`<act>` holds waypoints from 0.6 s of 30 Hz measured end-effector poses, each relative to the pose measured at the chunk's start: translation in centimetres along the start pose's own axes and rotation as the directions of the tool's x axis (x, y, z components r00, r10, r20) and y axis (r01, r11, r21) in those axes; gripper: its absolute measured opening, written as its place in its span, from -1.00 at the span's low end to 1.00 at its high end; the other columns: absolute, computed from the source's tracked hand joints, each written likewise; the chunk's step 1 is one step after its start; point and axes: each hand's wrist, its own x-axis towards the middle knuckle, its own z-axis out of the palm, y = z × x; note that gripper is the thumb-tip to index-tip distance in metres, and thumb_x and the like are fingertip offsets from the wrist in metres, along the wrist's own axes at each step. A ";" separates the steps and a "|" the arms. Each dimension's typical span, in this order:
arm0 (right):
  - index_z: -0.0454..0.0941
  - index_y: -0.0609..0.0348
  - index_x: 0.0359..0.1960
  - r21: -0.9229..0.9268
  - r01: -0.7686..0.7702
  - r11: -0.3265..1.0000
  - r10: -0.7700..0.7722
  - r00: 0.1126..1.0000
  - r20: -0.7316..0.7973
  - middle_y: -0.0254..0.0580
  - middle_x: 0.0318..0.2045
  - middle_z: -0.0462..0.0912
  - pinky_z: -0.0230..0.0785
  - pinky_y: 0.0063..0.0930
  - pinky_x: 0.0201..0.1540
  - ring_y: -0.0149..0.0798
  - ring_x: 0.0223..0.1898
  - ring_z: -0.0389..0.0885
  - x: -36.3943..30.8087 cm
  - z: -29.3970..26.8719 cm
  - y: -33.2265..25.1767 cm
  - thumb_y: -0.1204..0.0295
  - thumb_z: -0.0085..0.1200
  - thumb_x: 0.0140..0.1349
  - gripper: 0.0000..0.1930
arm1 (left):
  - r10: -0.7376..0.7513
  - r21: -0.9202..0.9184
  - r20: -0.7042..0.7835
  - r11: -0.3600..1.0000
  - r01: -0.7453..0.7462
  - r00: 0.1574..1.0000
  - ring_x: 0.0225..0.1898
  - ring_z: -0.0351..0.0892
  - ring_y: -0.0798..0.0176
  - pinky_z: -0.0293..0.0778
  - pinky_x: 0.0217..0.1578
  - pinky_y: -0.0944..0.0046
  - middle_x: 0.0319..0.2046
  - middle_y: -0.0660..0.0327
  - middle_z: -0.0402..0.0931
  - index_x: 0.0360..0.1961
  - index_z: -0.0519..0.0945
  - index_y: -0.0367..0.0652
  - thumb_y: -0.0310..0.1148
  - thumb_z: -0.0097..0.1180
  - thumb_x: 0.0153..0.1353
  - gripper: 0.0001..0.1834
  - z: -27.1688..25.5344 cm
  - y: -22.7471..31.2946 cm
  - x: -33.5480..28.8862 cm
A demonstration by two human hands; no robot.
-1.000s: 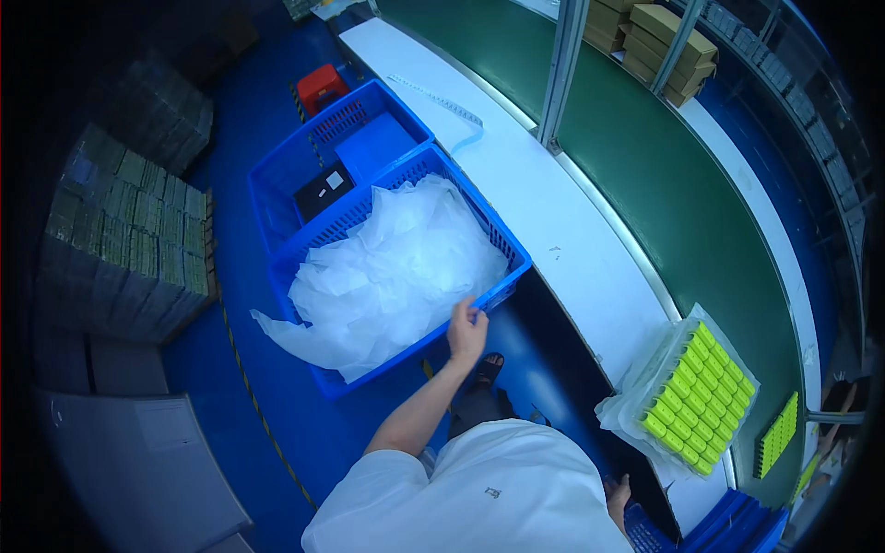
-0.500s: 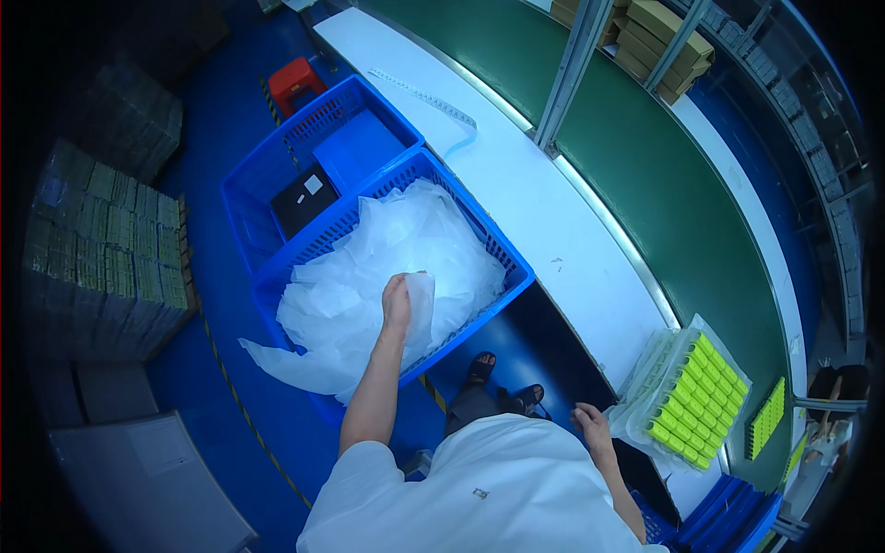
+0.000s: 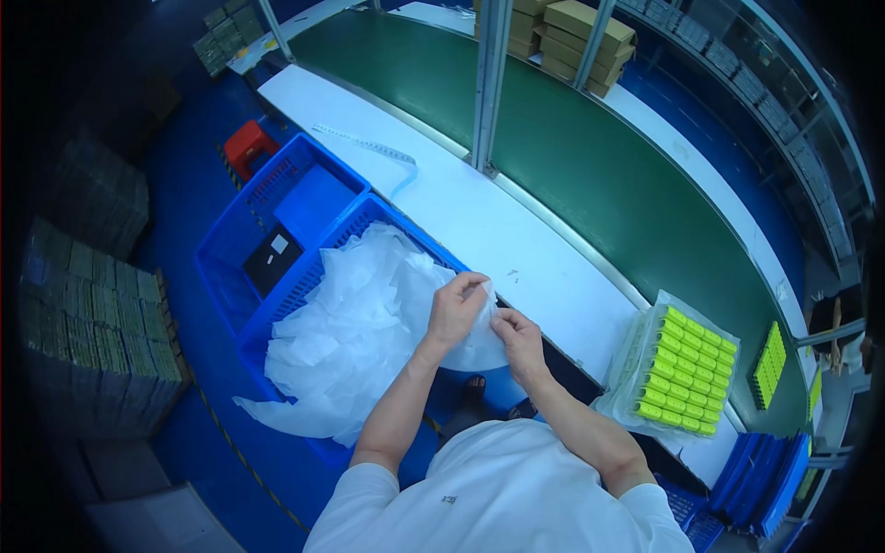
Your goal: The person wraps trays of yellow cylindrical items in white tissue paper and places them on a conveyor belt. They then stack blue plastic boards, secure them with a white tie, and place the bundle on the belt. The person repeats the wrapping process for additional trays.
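My left hand (image 3: 454, 309) pinches the upper edge of a thin, translucent white sheet (image 3: 477, 348), perhaps a flat bag. Close by on the right, the fingers of my right hand (image 3: 521, 341) are pinched on that same sheet's edge. It hangs between my hands, over the near right side of a blue slatted crate (image 3: 415, 229). A loose heap of similar white sheets (image 3: 355, 323) fills this crate, and one long end spills over its left side. Whether the held sheet is one layer or more, I cannot tell.
A second blue crate (image 3: 217, 258) holds a black box (image 3: 274, 263). Along the right run a white bench (image 3: 516, 249) and a green conveyor belt (image 3: 599, 184), with a metal post (image 3: 489, 92) between. Stacked clear trays with yellow-green pieces (image 3: 691, 369) stand at right. A red stool (image 3: 249, 146) is beyond.
My left hand has lifted the sheet up and right from the heap. My right hand has come from beside the bench to grip it too. The view has shifted.
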 end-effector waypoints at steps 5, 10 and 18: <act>0.62 0.28 -0.13 -0.015 0.053 0.998 -0.054 0.998 -0.039 -0.37 -0.34 0.66 0.41 -0.61 -0.20 -0.53 -0.33 0.56 -1.3 -5.7 -0.8 0.48 0.12 0.34 -0.84 | 0.063 0.093 0.309 0.991 -0.096 0.949 -0.38 0.62 0.36 0.50 -0.33 0.34 -0.43 0.17 0.66 -0.15 0.68 -0.23 -0.31 0.24 0.21 -0.74 2.3 0.8 4.2; 0.61 0.28 -0.11 0.129 0.106 0.986 -0.074 0.970 -0.229 -0.31 -0.35 0.66 0.44 -0.56 -0.19 -0.48 -0.34 0.58 -6.1 -12.8 -3.1 0.50 0.08 0.34 -0.84 | 0.309 0.349 0.664 0.677 -0.648 0.681 -0.41 0.67 0.15 0.54 -0.36 0.20 -0.46 0.18 0.66 -0.16 0.68 -0.14 -0.14 0.34 0.11 -0.64 8.6 6.7 9.7; 0.61 0.27 -0.18 0.174 0.372 0.912 -0.164 0.719 -0.675 -0.29 -0.34 0.66 0.45 -0.56 -0.23 -0.45 -0.31 0.59 -18.7 -28.7 -4.7 0.54 0.12 0.29 -0.88 | 0.973 -0.044 0.155 0.177 -0.983 0.169 -0.39 0.60 0.20 0.44 -0.37 0.23 -0.38 0.26 0.62 -0.32 0.64 -0.19 -0.44 0.34 0.06 -0.84 22.2 19.8 1.3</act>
